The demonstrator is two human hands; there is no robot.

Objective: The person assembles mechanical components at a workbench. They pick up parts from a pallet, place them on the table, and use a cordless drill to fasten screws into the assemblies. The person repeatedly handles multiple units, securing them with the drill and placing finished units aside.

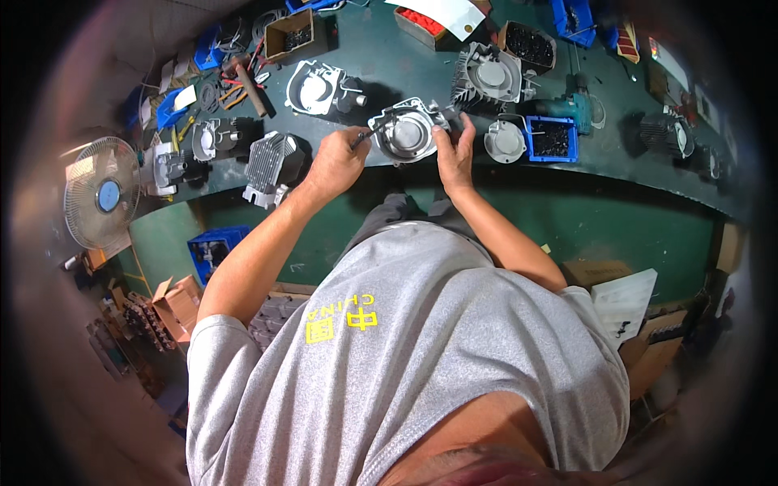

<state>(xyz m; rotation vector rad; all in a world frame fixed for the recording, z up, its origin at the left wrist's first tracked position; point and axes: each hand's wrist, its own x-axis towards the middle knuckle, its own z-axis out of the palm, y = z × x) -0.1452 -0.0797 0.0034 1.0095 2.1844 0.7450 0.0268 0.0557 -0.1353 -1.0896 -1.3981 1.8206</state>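
In front of me at the bench edge is a round, cast-metal housing (408, 134) with a smooth disc-shaped recess facing up. My left hand (339, 164) is closed around a slim black tool (365, 136), whose far end reaches over the housing's left rim. I cannot make out the tool's exact kind. With the thumb on the rim, my right hand (455, 155) grips the housing's right side; some of its fingers are hidden behind the part. Close by on the right lies a round metal cover (505, 142). Another open casting (314, 87) sits behind my left hand.
A finned casting (275, 166) and a fan (103, 193) stand to the left. Behind is a hammer (252, 91) among cables. On the right are a blue bin (553, 158) of small dark parts, a teal power drill (567, 107) and a larger finned housing (488, 74).
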